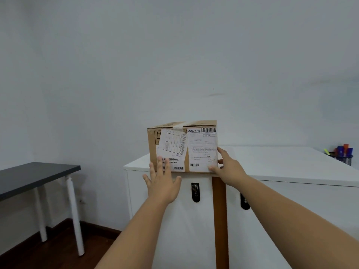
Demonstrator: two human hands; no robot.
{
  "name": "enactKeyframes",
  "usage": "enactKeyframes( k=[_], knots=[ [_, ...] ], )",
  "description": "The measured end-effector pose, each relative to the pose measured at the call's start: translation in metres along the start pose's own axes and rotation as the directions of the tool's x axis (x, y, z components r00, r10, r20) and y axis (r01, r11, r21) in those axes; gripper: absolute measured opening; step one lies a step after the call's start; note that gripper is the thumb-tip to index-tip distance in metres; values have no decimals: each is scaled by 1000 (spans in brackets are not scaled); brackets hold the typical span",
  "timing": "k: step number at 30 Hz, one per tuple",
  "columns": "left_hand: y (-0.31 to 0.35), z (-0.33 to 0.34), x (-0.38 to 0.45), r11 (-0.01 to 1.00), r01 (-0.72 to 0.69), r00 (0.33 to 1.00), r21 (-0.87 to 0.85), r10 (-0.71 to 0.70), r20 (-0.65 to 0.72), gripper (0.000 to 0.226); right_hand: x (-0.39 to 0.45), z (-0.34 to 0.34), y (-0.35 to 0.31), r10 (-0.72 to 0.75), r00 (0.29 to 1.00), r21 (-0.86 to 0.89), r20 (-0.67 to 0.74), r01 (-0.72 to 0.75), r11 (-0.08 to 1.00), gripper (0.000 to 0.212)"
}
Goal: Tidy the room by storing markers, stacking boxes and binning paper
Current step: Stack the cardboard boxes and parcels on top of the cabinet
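Note:
A brown cardboard box (171,136) with several white shipping labels stands on the near left corner of a white cabinet top (272,164). My left hand (162,181) is spread flat, its straight fingers against the box's lower front face. My right hand (228,166) lies on the box's lower right front corner, thumb on the label and fingers reaching along the right edge. A black mesh cup (342,159) with several coloured markers stands at the cabinet's far right.
The white cabinet has two doors with black combination locks (195,192) and a brown vertical strip (220,220) between them. A dark-topped table (33,175) on white legs stands to the left. Brown wooden floor (58,249) lies below, a plain white wall behind.

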State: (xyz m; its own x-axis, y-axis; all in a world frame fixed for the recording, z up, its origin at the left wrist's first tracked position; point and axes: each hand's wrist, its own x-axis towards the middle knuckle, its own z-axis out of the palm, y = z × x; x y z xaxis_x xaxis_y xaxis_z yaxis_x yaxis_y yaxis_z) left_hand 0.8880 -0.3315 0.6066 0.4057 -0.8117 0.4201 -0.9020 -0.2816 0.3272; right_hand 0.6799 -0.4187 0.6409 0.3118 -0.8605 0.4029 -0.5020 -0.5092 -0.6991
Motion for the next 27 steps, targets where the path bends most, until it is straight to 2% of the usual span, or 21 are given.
enactKeyframes(
  k=[4, 8, 13, 17, 22, 27],
  knots=[
    [-8, 4, 25, 999, 8, 998, 36, -10, 56, 75, 22, 14, 4, -9, 1000, 19, 11, 9, 1000, 80],
    [-22, 11, 44, 997, 25, 992, 79, -34, 122, 67, 46, 29, 3, -8, 1000, -69, -20, 7, 998, 80],
    [-29, 21, 65, 991, -18, 999, 136, 11, 51, 59, 74, 47, 3, 7, 996, -161, -86, -21, 987, 74],
    [-23, 21, 89, 991, -8, 993, 130, -8, 119, 66, 92, 56, 5, 24, 992, -211, -125, -50, 976, 62],
    [-28, 24, 110, 986, -35, 986, 164, 7, 166, 65, 112, 63, 12, 23, 997, -198, -80, -38, 979, 58],
    [-34, 21, 131, 995, 0, 961, 96, -27, 275, 68, 130, 67, 17, 21, 1000, -268, -9, -23, 963, 55]
  ],
)
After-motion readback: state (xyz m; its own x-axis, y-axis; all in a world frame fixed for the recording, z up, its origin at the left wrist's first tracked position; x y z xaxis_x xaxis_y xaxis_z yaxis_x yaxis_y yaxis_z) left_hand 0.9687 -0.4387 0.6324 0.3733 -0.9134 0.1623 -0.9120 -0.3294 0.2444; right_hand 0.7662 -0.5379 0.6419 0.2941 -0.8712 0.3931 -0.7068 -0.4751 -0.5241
